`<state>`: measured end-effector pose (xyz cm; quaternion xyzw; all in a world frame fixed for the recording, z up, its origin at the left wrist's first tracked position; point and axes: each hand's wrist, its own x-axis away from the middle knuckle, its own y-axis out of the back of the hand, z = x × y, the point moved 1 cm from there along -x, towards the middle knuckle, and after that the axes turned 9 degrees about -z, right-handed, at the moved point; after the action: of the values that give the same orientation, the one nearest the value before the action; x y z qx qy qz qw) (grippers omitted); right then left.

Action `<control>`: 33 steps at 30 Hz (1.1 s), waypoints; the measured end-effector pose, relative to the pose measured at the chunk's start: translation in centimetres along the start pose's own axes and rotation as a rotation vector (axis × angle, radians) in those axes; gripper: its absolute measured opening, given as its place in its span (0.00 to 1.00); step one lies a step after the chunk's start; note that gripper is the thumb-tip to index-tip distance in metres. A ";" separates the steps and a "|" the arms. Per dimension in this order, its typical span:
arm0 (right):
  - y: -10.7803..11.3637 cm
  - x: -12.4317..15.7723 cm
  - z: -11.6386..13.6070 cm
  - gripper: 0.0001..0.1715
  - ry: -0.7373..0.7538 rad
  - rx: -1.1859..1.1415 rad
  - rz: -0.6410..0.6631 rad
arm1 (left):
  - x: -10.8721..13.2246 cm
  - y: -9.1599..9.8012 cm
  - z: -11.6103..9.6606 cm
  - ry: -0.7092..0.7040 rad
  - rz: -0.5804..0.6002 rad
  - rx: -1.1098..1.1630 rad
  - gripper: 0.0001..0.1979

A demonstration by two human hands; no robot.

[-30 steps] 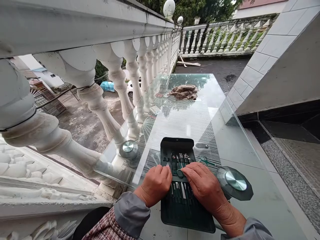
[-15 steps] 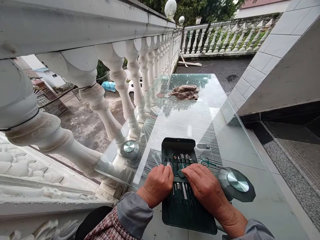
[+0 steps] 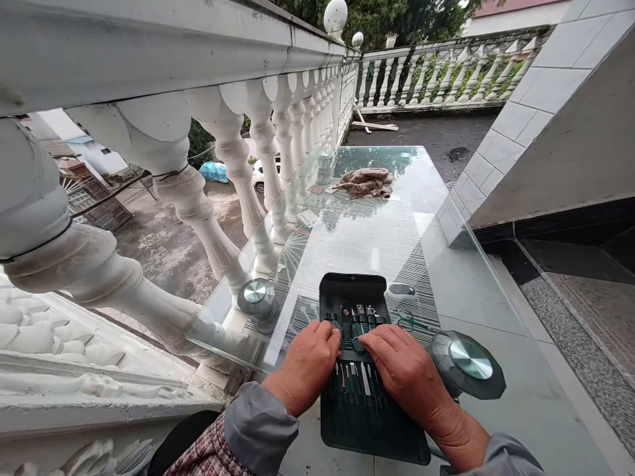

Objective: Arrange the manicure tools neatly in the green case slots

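- The left hand (image 3: 310,360) lies knuckles up on the open dark tool case (image 3: 367,423), fingers curled down onto the small metal tools (image 3: 358,317) in its upper row; I cannot tell if it grips one.
- The right hand (image 3: 401,367) lies just beside it on the same case, fingers bent, with the fingertips touching the tools in the middle; a real grip is not visible.
- The case lies flat on the glass table (image 3: 377,238), directly under both hands, and its far flap is open beyond the fingers.
- Just past the right hand's fingers lie green scissors (image 3: 409,322) on the glass, and a little farther a small dark oval thing (image 3: 401,289).
- Close to the right of the right hand stands a round metal table fitting (image 3: 469,367); another fitting (image 3: 255,297) is beyond the left hand, near the table edge.
- Well ahead of both hands lies a brown cloth (image 3: 364,182).
- A white stone railing (image 3: 238,165) runs close along the left table edge, so room is narrow there.
- Ahead of the case the glass is open.
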<state>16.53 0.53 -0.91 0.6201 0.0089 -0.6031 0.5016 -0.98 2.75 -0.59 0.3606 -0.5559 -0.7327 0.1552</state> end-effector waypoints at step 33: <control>0.0 0.1 0.1 0.13 -0.018 -0.015 0.027 | -0.2 -0.7 1.0 0.412 -0.050 0.322 0.19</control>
<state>16.54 0.41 -0.99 0.6109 0.0007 -0.6017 0.5145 -1.37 3.81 -1.09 0.5361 -0.6129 -0.5493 0.1876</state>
